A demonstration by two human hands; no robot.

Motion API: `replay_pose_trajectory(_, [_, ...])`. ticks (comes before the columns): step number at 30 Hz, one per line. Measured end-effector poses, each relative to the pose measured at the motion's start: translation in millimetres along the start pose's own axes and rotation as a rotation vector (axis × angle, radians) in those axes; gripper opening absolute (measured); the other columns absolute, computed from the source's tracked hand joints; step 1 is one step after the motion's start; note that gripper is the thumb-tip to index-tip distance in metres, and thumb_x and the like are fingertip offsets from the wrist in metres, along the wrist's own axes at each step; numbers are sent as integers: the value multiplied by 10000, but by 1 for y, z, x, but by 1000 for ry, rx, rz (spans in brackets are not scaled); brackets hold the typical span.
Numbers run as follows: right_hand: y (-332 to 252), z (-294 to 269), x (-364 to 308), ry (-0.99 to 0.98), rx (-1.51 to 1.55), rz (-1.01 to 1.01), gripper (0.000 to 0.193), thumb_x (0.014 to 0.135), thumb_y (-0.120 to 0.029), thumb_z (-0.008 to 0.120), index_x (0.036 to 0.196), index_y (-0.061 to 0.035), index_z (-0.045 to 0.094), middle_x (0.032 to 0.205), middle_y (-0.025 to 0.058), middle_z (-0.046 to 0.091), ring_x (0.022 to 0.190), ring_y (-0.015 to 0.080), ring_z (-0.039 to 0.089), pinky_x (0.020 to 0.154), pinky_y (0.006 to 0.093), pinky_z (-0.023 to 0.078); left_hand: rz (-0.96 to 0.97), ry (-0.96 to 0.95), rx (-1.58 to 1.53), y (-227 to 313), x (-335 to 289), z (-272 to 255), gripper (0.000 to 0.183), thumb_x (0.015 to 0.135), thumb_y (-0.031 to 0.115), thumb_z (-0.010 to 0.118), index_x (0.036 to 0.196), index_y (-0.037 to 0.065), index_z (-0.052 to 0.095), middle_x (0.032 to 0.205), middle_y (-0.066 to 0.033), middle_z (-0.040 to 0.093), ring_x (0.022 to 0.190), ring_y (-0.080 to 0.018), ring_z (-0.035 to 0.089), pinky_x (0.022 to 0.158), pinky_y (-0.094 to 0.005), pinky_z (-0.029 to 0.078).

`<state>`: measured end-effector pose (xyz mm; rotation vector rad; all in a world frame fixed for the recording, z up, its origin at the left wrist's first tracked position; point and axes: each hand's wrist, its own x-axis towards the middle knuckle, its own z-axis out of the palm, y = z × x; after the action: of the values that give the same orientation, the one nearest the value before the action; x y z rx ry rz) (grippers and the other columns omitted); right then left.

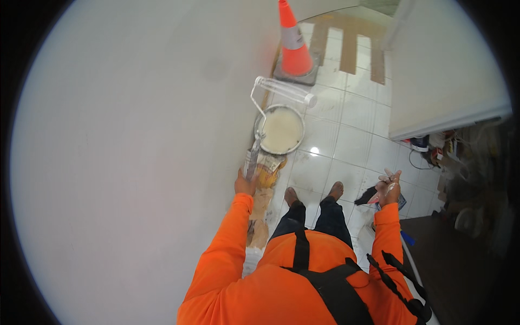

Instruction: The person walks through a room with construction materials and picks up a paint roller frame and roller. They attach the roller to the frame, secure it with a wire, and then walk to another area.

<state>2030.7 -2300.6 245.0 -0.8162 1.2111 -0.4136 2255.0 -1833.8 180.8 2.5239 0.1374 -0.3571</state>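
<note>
My left hand is closed around the grey, paint-smeared handle of a paint roller. The roller's bent wire frame reaches up and away from me, and its pale, white-streaked cylinder points to the right. Below the cylinder, a round bucket of creamy off-white paint stands on the floor close to the wall; the roller head appears to be above its far rim. Out to my right side, my right hand holds nothing. Its fingers are apart and carry white paint smears.
A large pale wall fills the left. Beyond the bucket stands an orange traffic cone. Brown paper strips lie on the white tiled floor. A white panel and cluttered shelves border the right side.
</note>
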Motion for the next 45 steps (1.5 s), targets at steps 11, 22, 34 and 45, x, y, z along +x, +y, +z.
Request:
replay_pose_trajectory(11, [140,87,75,-285,-497,333,828,925,-716,348,1300,0,526,769,52,576,625,161,569,552,275,456,-111,-93,-37,28,12,-18,960,798,452,757,1490,16,255,1257,-279,587,1160,-375,594,967,-391,479])
replay_pose_trajectory(22, [419,133,120,-245,-558,354,591,979,-572,405,1172,-58,626,863,124,647,668,220,635,575,332,490,59,-304,-252,-57,111,18,614,876,301,717,1340,-27,485,1156,-184,670,1051,-272,656,921,-348,494])
replay_pose_trajectory(34, [633,254,21,-1361,-1565,-546,552,986,-488,396,1221,-15,559,1083,209,647,1039,388,597,906,483,440,-44,-301,-323,-106,131,21,524,882,258,724,1241,-78,543,1070,-169,690,964,-192,653,855,-309,508])
replay_pose_trajectory(45, [680,242,-15,-1209,-1658,91,582,975,-453,387,1331,-5,495,1086,250,658,990,397,640,861,485,492,-81,-296,-466,-129,134,1,347,895,79,688,1205,-32,580,1073,-96,687,952,-130,622,858,-278,489])
